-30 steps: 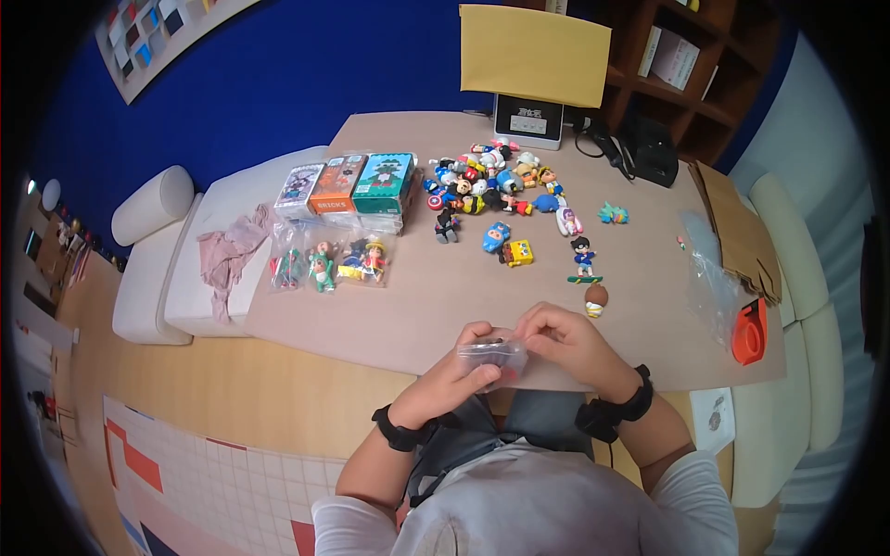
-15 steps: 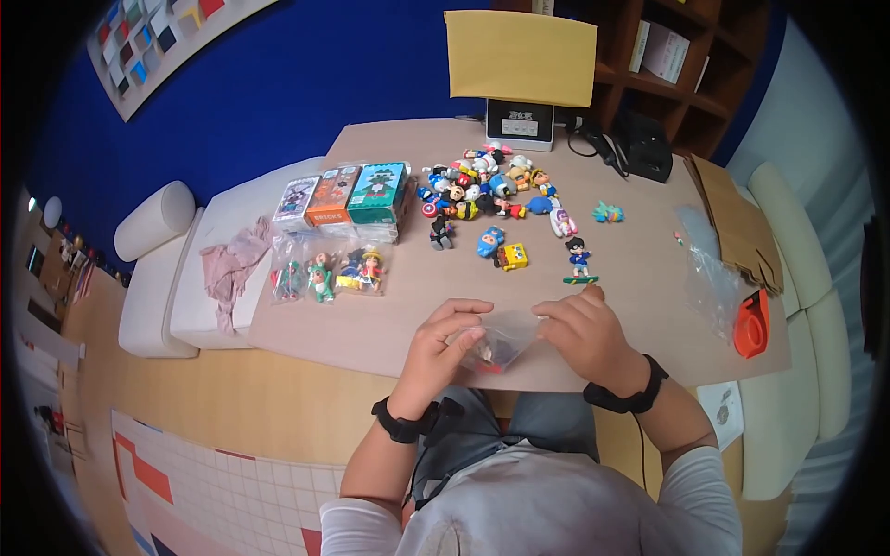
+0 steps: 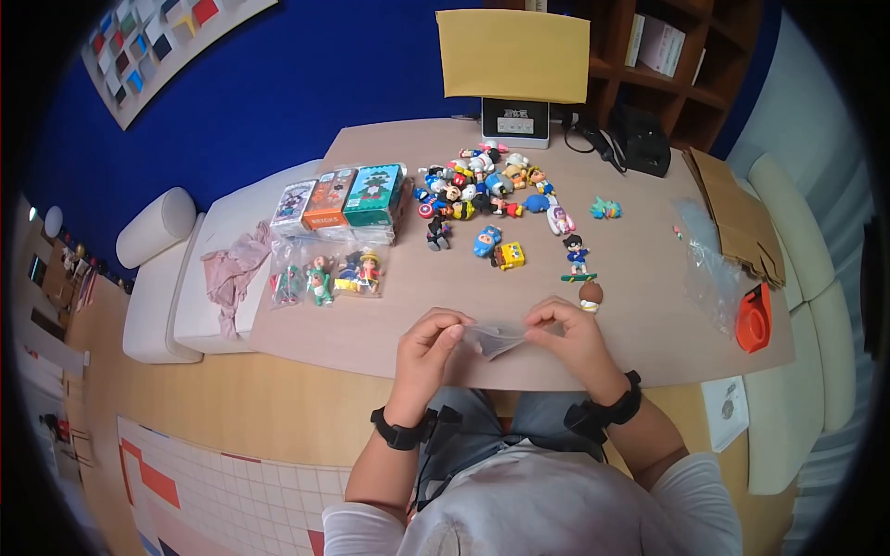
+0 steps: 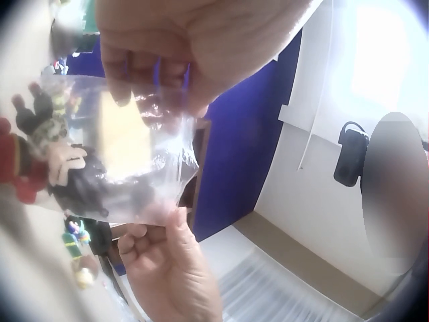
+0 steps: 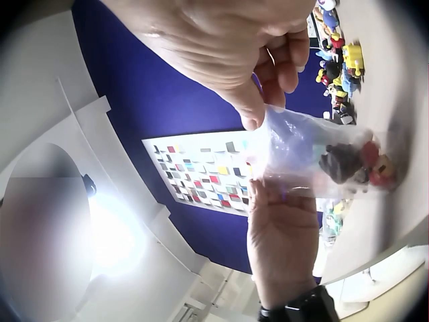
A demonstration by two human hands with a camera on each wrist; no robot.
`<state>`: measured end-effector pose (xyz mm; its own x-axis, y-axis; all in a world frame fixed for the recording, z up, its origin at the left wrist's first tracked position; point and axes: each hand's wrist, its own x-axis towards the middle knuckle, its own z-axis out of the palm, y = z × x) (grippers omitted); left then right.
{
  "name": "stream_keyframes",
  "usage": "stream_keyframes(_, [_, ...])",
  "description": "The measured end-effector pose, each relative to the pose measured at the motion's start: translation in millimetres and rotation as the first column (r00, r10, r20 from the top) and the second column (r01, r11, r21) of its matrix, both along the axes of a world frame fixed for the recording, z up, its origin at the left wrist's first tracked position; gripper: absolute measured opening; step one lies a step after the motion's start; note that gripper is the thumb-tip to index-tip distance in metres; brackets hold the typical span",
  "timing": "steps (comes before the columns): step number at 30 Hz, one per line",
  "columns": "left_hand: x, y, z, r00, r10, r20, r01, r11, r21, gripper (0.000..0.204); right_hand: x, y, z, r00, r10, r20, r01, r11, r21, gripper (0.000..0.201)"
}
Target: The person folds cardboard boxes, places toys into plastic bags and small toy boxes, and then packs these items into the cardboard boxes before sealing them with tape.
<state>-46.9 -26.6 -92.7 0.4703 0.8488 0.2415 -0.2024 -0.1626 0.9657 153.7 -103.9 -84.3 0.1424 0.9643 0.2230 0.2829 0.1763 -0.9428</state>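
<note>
A clear plastic bag [image 3: 499, 341] hangs between both hands over the table's near edge. My left hand [image 3: 428, 350] pinches one top corner between thumb and fingers. At the opposite corner, my right hand [image 3: 573, 345] pinches the bag's mouth. Inside the bag, the right wrist view shows small toy figures with a dark part [image 5: 340, 164] and red parts [image 5: 381, 171] near the bottom. A figure with a brown head [image 3: 590, 296] is on the table just beyond the right hand, below a figure on a green skateboard [image 3: 577, 255].
Many toy figures [image 3: 482, 190] lie heaped at the table's middle back. Bagged figures [image 3: 320, 278] and boxed brick sets [image 3: 331, 196] sit at the left. To the right are an empty plastic bag [image 3: 709, 278], an orange tape dispenser [image 3: 754, 320] and flattened cardboard [image 3: 737, 218].
The left hand has shifted from gripping the bag's side to its top corner. The right hand moved away from the bag's mouth and back, and the bag now hangs stretched between both hands.
</note>
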Motion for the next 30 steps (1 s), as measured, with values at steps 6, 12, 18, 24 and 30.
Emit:
stream_keyframes(6, [-3.0, -3.8, 1.9, 0.998, 0.062, 0.027, -0.061, 0.998, -0.036, 0.015, -10.7, -0.4, -3.1, 0.997, -0.062, 0.041, 0.06, 0.996, 0.066, 0.009])
stream_keyframes(12, [0.5, -13.4, 0.3, 0.991, 0.129, 0.031, -0.132, 0.981, 0.141, 0.015, -15.1, 1.6, 10.4, 0.962, -0.148, 0.231, 0.084, 0.96, 0.269, 0.008])
stream_keyframes(18, [12.4, -21.1, 49.7, 0.888, 0.245, -0.39, 0.097, 0.728, 0.679, 0.02, -23.4, -4.4, 37.9, 0.84, -0.16, 0.518, -0.047, 0.931, 0.363, 0.009])
stream_keyframes(24, [13.2, -23.8, 52.4, 0.893, 0.226, -0.388, 0.121, 0.711, 0.693, 0.017, -23.7, -10.3, 40.2, 0.824, -0.17, 0.541, -0.058, 0.924, 0.377, 0.009])
stream_keyframes(30, [-4.9, -18.7, 48.4, 0.871, 0.249, -0.423, 0.1, 0.754, 0.649, 0.017, -14.7, -16.4, 46.2, 0.851, -0.209, 0.482, 0.004, 0.92, 0.392, 0.01])
